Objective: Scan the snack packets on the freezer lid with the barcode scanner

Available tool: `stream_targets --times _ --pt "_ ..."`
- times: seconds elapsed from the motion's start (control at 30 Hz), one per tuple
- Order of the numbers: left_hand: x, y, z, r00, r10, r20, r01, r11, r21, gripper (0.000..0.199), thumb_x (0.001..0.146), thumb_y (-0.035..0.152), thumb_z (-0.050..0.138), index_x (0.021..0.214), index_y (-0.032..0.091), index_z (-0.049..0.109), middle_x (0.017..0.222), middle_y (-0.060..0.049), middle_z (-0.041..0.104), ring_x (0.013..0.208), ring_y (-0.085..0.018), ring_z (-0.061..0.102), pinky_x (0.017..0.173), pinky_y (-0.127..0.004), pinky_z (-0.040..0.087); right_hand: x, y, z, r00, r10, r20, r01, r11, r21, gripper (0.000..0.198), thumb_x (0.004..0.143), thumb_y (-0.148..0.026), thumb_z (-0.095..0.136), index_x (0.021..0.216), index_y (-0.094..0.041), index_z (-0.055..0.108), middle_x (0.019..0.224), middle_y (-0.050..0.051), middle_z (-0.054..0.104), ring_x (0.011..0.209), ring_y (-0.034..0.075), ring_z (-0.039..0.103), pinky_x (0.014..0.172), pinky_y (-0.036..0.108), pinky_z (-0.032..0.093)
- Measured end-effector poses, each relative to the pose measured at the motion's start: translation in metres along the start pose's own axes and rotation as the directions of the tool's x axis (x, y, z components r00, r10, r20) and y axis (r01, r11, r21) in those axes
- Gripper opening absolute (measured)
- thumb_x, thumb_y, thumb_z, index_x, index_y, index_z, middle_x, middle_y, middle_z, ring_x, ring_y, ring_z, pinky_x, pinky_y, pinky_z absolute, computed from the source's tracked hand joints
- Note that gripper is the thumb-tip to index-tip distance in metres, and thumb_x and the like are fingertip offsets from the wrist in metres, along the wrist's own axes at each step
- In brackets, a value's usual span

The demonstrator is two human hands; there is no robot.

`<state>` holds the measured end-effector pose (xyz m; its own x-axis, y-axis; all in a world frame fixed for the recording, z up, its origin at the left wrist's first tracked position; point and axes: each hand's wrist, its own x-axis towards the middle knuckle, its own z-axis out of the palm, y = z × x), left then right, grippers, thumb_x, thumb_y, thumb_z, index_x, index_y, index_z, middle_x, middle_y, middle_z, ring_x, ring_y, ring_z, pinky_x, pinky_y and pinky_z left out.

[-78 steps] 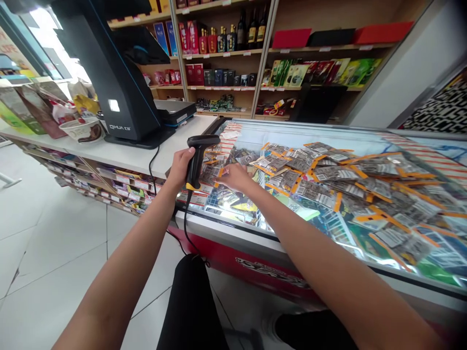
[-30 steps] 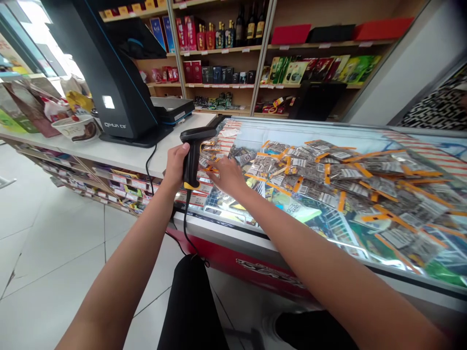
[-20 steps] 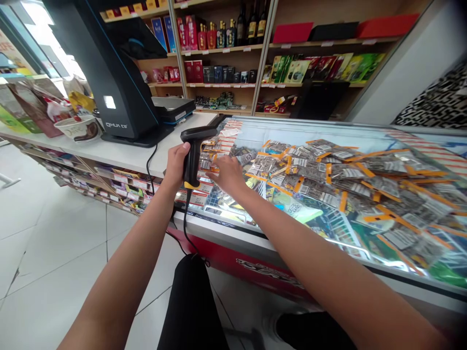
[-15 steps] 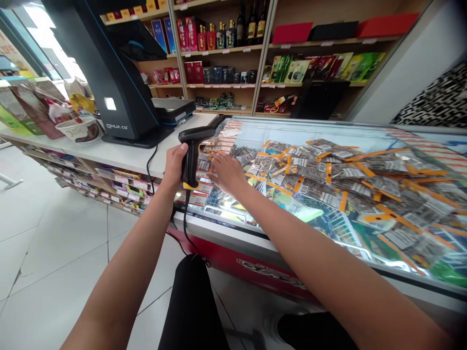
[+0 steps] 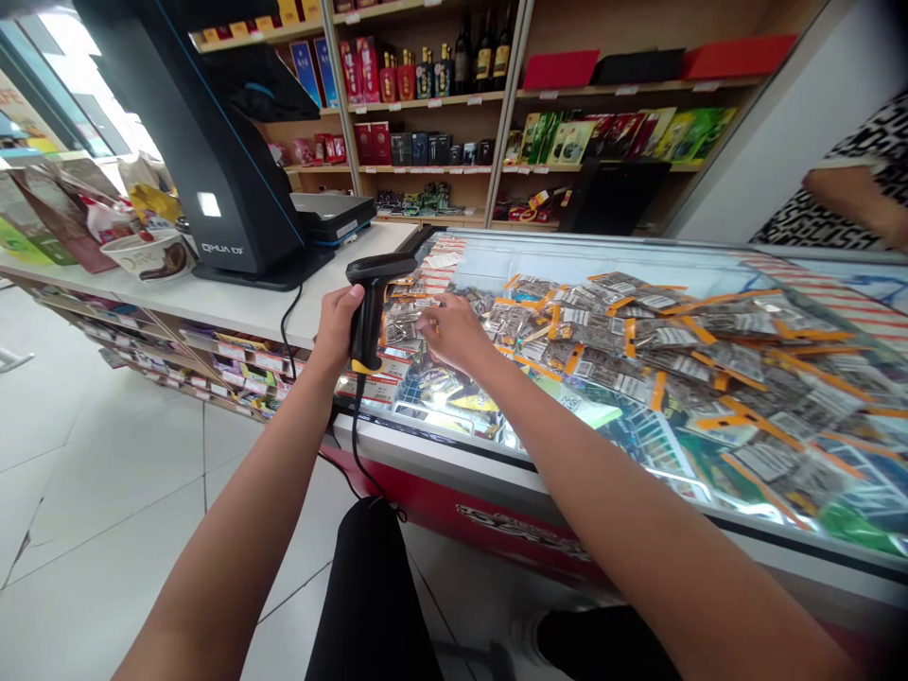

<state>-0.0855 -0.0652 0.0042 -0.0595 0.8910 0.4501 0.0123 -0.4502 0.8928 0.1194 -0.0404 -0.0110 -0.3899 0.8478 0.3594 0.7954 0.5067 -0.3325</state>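
My left hand (image 5: 339, 326) is wrapped round the grip of a black barcode scanner (image 5: 367, 322) with a yellow-tipped base, its cable hanging down. The scanner's head points right, over the left end of the glass-topped freezer (image 5: 418, 445). My right hand (image 5: 458, 333) is just right of the scanner, low over the glass, fingers curled together; whether anything is between them is hidden. Close to its fingertips, below the scanner's head, lies a small clear packet (image 5: 401, 326). Many orange-edged clear packets (image 5: 588, 326) with barcode labels are spread over the glass to the right.
A black checkout terminal (image 5: 234, 189) stands on the white counter (image 5: 333, 284) at left, near a paper bowl (image 5: 148, 255). Price labels (image 5: 375, 383) lie at the freezer's left end. Stocked shelves (image 5: 426, 104) line the back. Another person's arm (image 5: 858, 199) shows at far right.
My right hand has drawn back slightly to the right from the small packet, and its fingers have curled in. The other person's arm has come into view. The scanner stays in my left hand.
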Motion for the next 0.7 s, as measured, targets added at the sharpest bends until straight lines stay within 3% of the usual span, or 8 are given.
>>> stream_targets --times 0.07,0.13,0.23,0.3,0.4,0.57,0.7 --pt "0.000 -0.001 -0.001 0.999 0.008 0.034 -0.008 1.000 -0.003 0.060 0.086 0.077 0.063 0.066 0.020 0.062 0.051 -0.003 0.063 0.039 -0.015 0.057 0.035 -0.026 0.040 0.000 0.009 -0.004 0.998 0.030 0.056 -0.032 0.999 0.028 0.024 0.104 -0.036 0.062 0.103 -0.019 0.078 0.124 0.015 0.072 0.125 0.033 0.060 0.108 0.045 0.046" --pt "0.000 -0.001 -0.001 0.998 0.008 0.061 -0.008 1.000 0.005 0.058 0.086 0.075 0.065 0.066 0.020 0.063 0.051 -0.003 0.064 0.039 -0.015 0.057 0.035 -0.026 0.040 0.000 0.014 -0.003 0.993 0.089 0.080 -0.092 0.995 0.026 0.032 0.098 -0.049 0.072 0.106 -0.018 0.075 0.116 0.013 0.074 0.118 0.034 0.063 0.102 0.045 0.050" --pt "0.000 -0.001 -0.002 0.997 0.003 0.078 -0.005 1.000 0.019 0.056 0.085 0.073 0.067 0.067 0.020 0.063 0.051 -0.003 0.064 0.039 -0.015 0.056 0.035 -0.025 0.039 0.001 0.013 0.003 0.984 0.172 0.040 -0.173 0.985 0.026 0.059 0.093 -0.051 0.079 0.141 -0.019 0.065 0.133 0.014 0.072 0.126 0.035 0.061 0.106 0.049 0.049" --pt "0.000 0.000 -0.003 0.996 0.005 0.084 -0.007 1.000 0.030 0.056 0.086 0.073 0.066 0.067 0.020 0.062 0.051 -0.002 0.064 0.038 -0.014 0.055 0.035 -0.025 0.038 0.003 0.011 0.006 0.989 0.139 0.051 -0.140 0.990 0.021 0.076 0.096 -0.044 0.078 0.162 -0.024 0.048 0.154 0.013 0.062 0.139 0.036 0.054 0.114 0.052 0.044" --pt "0.000 0.001 -0.003 0.995 0.004 0.095 -0.009 0.999 0.049 0.056 0.087 0.072 0.065 0.066 0.020 0.062 0.050 -0.002 0.063 0.038 -0.014 0.055 0.036 -0.024 0.039 0.005 0.009 0.008 0.990 0.038 0.136 -0.035 0.999 -0.026 0.065 0.104 -0.040 0.067 0.165 -0.032 0.048 0.171 0.010 0.045 0.153 0.039 0.042 0.120 0.057 0.036" --pt "0.000 -0.001 -0.003 0.996 -0.020 0.090 0.015 0.998 0.062 0.057 0.084 0.074 0.068 0.067 0.021 0.059 0.051 -0.002 0.062 0.039 -0.014 0.055 0.036 -0.026 0.038 0.007 0.019 0.006 0.990 -0.074 0.121 0.071 0.997 0.024 0.046 0.103 -0.028 0.068 0.149 -0.025 0.067 0.145 0.011 0.070 0.134 0.034 0.063 0.113 0.048 0.046" --pt "-0.003 -0.003 -0.006 0.990 -0.067 0.127 0.057 0.995 0.086 0.057 0.082 0.075 0.070 0.066 0.022 0.057 0.053 -0.001 0.058 0.042 -0.014 0.052 0.038 -0.027 0.037 0.007 0.039 -0.007 0.997 -0.059 0.044 0.051 0.986 0.161 0.047 0.098 -0.010 0.063 0.144 -0.017 0.069 0.143 0.013 0.070 0.131 0.028 0.066 0.113 0.039 0.047"
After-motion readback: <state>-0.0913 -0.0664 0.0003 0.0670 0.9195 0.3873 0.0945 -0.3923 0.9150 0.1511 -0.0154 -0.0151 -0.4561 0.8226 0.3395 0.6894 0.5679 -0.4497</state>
